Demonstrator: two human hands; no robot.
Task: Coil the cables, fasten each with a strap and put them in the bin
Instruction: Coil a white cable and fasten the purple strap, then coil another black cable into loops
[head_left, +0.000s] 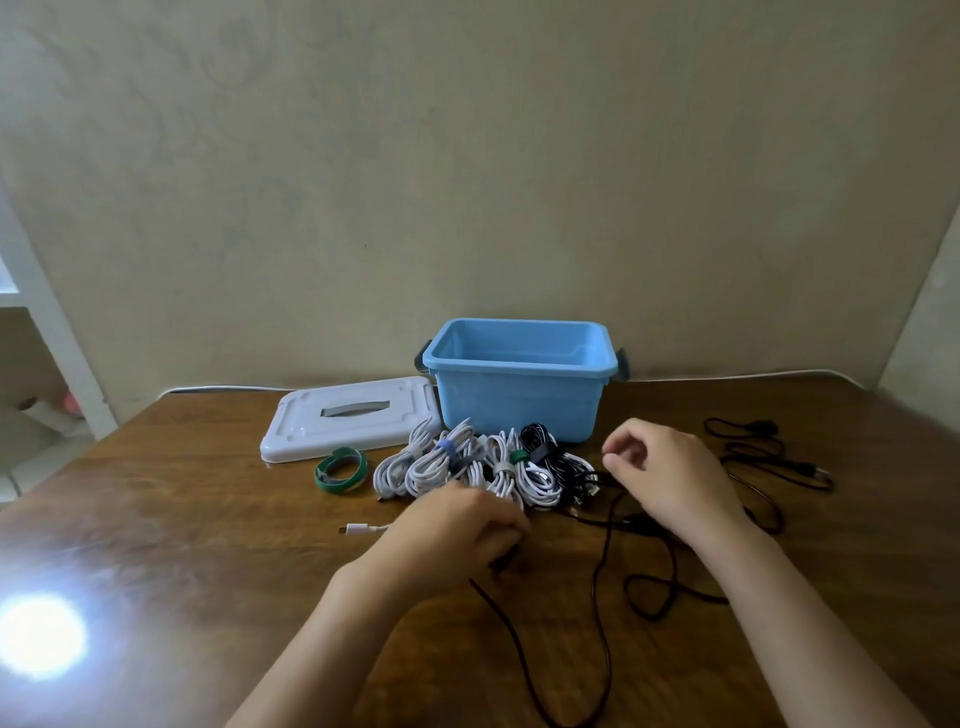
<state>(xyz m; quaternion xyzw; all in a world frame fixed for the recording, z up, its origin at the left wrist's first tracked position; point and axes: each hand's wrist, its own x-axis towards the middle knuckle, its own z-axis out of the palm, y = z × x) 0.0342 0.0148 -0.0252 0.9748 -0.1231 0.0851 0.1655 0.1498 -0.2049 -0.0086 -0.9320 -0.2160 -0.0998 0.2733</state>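
Head view: the left hand (457, 525) curls around a loose black cable (602, 597) on the worktop (182, 545). The right hand (670, 478) hovers beside it, fingers loosely curled, empty. Strapped coils (467, 465) lie before the blue bin (519, 405).

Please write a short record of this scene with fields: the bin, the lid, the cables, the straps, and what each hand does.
bin: blue bin, open, at the back of the table; inside looks empty
lid: white lid flat on the table, left of the bin
coiled cables: strapped bundles in front of the bin
loose cable: black cable uncoiled across the table
straps: green roll beside the lid
left hand: left hand grips the black cable
right hand: right hand raised, fingers curled, seemingly holding nothing
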